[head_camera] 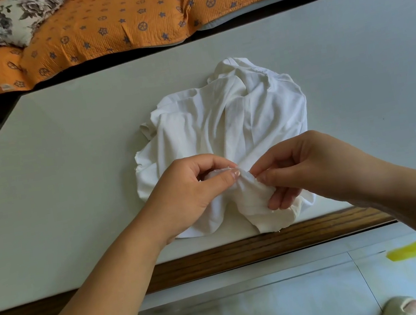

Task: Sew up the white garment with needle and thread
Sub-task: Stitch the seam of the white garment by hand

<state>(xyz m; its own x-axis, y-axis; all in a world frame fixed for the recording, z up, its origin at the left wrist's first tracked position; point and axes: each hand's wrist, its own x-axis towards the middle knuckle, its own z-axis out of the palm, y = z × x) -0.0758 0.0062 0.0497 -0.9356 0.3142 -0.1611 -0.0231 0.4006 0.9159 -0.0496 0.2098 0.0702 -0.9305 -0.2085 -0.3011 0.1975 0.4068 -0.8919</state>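
**Item:** garment [223, 122], white, lying crumpled on the table [64, 152] near its front edge. The nearest part is gathered up between both hands, and one flap reaches the wooden rim.

**Left hand** [190, 190]: thumb and forefinger are closed narrow on a raised fold of the garment. The other fingers are curled behind it.

**Right hand** [309, 165]: thumb and forefinger tips are pressed together at the same fold, just beside the left thumb (a needle may sit between them, too fine to tell). The lower fingers lie loosely bent on the cloth.

**Needle, thread:** neither can be made out. No spool or scissors show on the table.

**Progress (judged):** sewing appears to be under way at the pinched fold, with both hands set as for making or drawing a stitch. No finished seam can be picked out, so the share already done cannot be told. A frayed edge near the garment's far side looks unsewn. Remaining work is probably more stitches along the fold, then knotting and cutting off.

**Surroundings:** orange cushions [124, 15] and a floral pillow [8, 22] lie beyond the table.
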